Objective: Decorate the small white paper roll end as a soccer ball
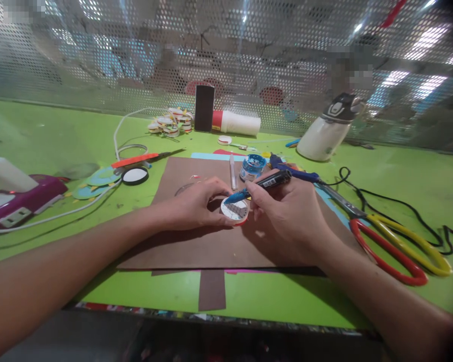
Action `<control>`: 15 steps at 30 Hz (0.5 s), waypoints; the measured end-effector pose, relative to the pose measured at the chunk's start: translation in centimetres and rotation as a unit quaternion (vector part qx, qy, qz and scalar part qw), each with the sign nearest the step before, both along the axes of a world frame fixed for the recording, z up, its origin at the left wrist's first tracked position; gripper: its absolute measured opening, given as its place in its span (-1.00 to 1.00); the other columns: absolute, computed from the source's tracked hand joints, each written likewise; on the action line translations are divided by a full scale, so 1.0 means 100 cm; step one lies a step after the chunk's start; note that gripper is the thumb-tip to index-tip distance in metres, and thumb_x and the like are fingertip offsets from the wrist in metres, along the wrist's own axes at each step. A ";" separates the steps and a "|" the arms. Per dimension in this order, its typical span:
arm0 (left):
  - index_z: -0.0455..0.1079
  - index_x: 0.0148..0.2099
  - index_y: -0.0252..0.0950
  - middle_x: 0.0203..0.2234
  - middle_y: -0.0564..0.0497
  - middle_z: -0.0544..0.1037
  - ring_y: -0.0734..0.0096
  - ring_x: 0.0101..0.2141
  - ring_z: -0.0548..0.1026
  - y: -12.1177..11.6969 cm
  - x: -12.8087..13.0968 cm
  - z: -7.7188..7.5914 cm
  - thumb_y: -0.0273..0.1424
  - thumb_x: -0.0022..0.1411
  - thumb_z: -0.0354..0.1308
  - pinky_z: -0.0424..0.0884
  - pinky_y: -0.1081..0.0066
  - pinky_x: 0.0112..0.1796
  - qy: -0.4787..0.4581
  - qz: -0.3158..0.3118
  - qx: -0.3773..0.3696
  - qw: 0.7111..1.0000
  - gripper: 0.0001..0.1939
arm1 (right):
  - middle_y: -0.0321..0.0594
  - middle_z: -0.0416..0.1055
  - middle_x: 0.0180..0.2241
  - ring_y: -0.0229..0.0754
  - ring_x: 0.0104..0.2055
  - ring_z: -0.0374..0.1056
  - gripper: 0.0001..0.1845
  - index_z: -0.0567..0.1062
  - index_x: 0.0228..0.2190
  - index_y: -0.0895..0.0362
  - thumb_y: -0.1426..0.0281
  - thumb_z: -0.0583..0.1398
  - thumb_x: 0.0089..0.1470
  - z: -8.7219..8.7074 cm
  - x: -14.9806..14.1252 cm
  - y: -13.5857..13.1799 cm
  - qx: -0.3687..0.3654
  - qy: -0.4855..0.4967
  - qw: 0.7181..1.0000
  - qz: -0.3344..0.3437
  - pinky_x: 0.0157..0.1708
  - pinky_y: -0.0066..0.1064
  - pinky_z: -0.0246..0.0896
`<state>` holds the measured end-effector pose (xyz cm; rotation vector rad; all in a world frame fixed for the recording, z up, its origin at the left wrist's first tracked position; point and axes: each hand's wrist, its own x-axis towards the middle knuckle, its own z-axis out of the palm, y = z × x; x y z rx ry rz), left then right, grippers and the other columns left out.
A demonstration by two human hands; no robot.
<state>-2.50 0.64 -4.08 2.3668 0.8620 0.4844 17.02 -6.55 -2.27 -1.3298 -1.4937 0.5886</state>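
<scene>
Between the thumb and fingers of my left hand [202, 203] is a small round white disc [234, 211] with dark markings on its face and a red lower edge. It is held just over a brown board [173, 246]. My right hand [287, 206] grips a black marker pen [270, 181], its blue-stained tip touching or very near the disc's upper left. Behind the pen stands an open jar [252, 167] smeared with blue. A slim whitish stick-like tool [233, 172] lies on the board left of the jar.
Red-and-yellow-handled scissors [388, 246] lie at right, near a black cord [403, 206]. A white bottle [324, 133] leans at back right. A phone [204, 108] stands before the perforated metal screen [136, 60]. At left are a purple power strip [30, 198] and an orange-handled knife [136, 160].
</scene>
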 end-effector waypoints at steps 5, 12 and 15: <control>0.48 0.03 -0.19 -0.04 -0.04 0.54 0.15 -0.03 0.47 0.000 0.000 -0.001 -0.03 0.13 0.35 0.35 0.23 0.01 -0.005 -0.007 0.001 1.000 -0.50 | -0.32 0.39 -0.60 -0.26 -0.51 0.31 -0.66 0.39 -0.61 0.11 0.30 0.29 0.15 -0.001 -0.001 0.001 0.017 -0.003 1.000 -0.002 -0.49 -0.43 0.21; 0.46 -0.02 -0.20 -0.09 -0.02 0.53 0.17 -0.08 0.45 -0.003 0.002 0.002 -0.04 0.10 0.36 0.34 0.24 -0.05 0.005 0.012 -0.011 1.000 -0.51 | -0.35 0.37 -0.66 -0.26 -0.58 0.32 -0.68 0.42 -0.63 0.07 0.37 0.29 0.13 0.007 -0.001 -0.001 0.055 0.005 0.998 -0.037 -0.52 -0.42 0.26; 0.44 -0.03 -0.23 -0.11 -0.03 0.51 0.18 -0.10 0.45 -0.004 0.002 0.002 -0.06 0.09 0.37 0.34 0.26 -0.10 -0.001 0.011 -0.012 1.000 -0.51 | -0.36 0.35 -0.69 -0.26 -0.61 0.29 -0.66 0.41 -0.64 0.06 0.35 0.30 0.13 0.007 -0.001 -0.001 0.050 0.011 0.998 -0.037 -0.58 -0.42 0.21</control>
